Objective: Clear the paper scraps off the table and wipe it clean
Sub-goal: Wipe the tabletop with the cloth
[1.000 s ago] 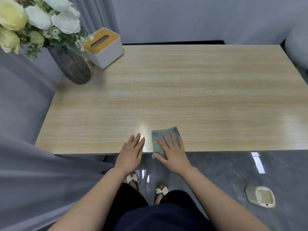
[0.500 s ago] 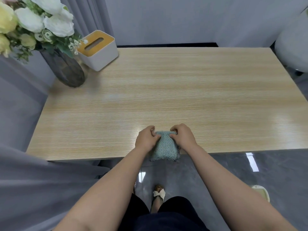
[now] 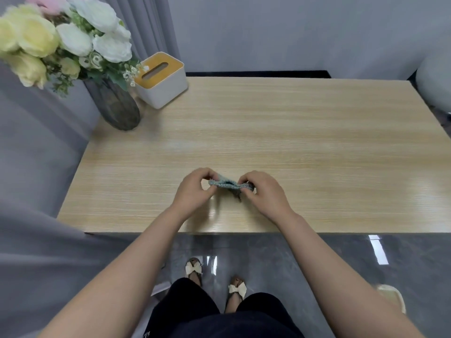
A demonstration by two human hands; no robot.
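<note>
A small blue-green cloth (image 3: 225,183) is stretched between both hands a little above the light wooden table (image 3: 292,132), near its front edge. My left hand (image 3: 194,191) pinches the cloth's left end. My right hand (image 3: 264,193) pinches its right end, fingers curled round it. I see the cloth edge-on, so most of its surface is hidden. No paper scraps show on the tabletop.
A dark vase (image 3: 113,107) of white and yellow flowers (image 3: 66,37) stands at the table's back left corner, with a white tissue box (image 3: 162,80) beside it. Grey curtain (image 3: 36,191) hangs on the left. A white bin (image 3: 391,297) sits on the floor at the right.
The cloth lay flat at the table's front edge under my right hand. Both hands then gripped it and lifted it forward over the table, and they now pull it out between them.
</note>
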